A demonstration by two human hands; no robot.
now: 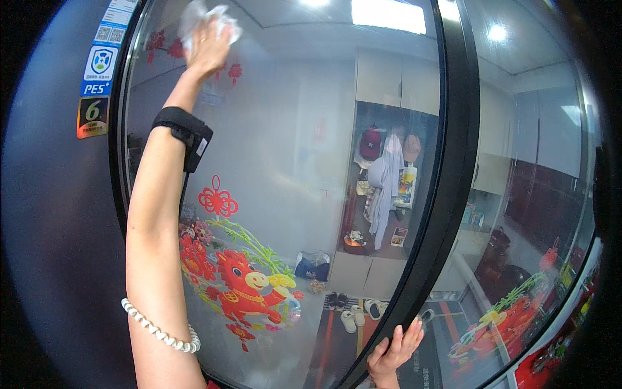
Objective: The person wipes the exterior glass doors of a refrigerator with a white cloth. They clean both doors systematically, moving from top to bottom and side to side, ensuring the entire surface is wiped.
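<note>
My left hand is raised to the top left of a glass panel. It presses a crumpled white cloth or tissue against the glass, fingers spread over it. A black strap with a small device circles that wrist, and a white bead bracelet sits further down the arm. At the lower right, my right hand rests with fingers extended on the black frame of the panel. It holds nothing. A red cartoon horse sticker and a red knot sticker decorate the glass.
A dark panel with several labels stands at the left. Seen in or through the glass are a cabinet niche with hats and clothes, and shoes on a mat. Another glass pane lies right of the frame.
</note>
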